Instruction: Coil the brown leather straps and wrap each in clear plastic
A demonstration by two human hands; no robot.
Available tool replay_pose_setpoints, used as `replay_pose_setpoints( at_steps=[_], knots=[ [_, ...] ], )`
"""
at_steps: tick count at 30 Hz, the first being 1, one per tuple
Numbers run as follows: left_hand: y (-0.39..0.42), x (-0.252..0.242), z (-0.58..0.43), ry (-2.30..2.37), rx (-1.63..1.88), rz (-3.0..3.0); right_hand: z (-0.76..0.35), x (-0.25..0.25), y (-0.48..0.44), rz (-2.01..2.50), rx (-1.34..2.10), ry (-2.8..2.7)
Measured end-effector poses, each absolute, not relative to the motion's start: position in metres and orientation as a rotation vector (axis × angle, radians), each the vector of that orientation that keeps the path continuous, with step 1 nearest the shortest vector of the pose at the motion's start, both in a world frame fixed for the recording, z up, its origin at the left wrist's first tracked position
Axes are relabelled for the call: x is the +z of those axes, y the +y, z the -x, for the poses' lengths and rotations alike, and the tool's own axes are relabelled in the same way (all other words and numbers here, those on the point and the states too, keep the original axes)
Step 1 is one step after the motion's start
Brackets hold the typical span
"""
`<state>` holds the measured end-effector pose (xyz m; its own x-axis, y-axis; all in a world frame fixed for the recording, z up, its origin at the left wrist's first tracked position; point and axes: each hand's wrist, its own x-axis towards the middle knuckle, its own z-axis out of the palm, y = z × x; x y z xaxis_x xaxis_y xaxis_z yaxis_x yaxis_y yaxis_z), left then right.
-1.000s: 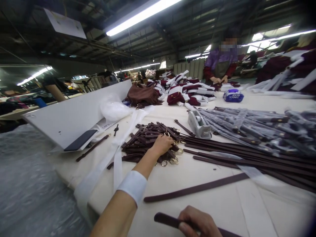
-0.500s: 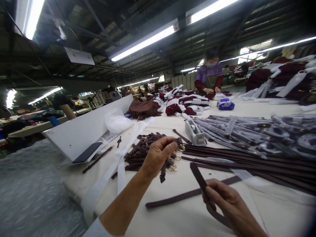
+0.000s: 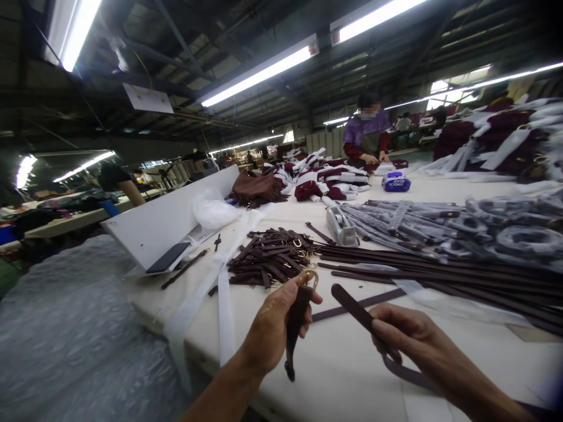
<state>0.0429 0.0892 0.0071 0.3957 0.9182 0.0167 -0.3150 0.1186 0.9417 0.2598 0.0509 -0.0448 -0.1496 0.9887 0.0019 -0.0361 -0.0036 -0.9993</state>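
My left hand (image 3: 277,325) is closed on a short dark brown buckle strap (image 3: 297,322), its gold buckle (image 3: 310,278) sticking up above the fingers and its lower end hanging down. Between thumb and fingers of my right hand (image 3: 409,334) is a long dark brown strap (image 3: 352,308); its rounded end points up and left towards the buckle, apart from it. Behind my left hand lies a pile of short brown straps with gold buckles (image 3: 272,255). Another strap (image 3: 373,300) lies flat on the table behind my hands.
Long brown straps (image 3: 417,266) and plastic-wrapped straps (image 3: 409,220) spread to the right. A tape dispenser (image 3: 342,227) stands behind the pile. At left are a white board (image 3: 171,220), a dark phone-like slab (image 3: 168,258) and bubble wrap (image 3: 79,328). A co-worker (image 3: 366,138) stands across the table (image 3: 352,381).
My left hand has come back from the pile, down and nearer, bringing a short buckle strap. The right hand keeps its strap, almost in place. The view has shifted slightly.
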Motion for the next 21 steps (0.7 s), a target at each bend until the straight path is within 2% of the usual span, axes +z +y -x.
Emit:
replay_pose_setpoints(
  at_steps=[6, 13, 16, 21],
  knots=[
    [0.078, -0.006, -0.049, 0.725, 1.078, -1.185, -0.244, -0.048, 0.049, 1.102, 1.443, -1.297],
    [0.072, -0.017, -0.054, 0.722, 0.889, -1.279, -0.241, -0.034, 0.049, 1.015, 1.435, -1.378],
    [0.069, -0.025, -0.064, 0.675, 0.864, -1.291, -0.234, -0.030, 0.049, 0.971, 1.259, -1.444],
    [0.063, -0.034, -0.079, 0.820, 0.891, -1.502, -0.220, -0.043, 0.052, 1.062, 0.690, -1.606]
  ],
)
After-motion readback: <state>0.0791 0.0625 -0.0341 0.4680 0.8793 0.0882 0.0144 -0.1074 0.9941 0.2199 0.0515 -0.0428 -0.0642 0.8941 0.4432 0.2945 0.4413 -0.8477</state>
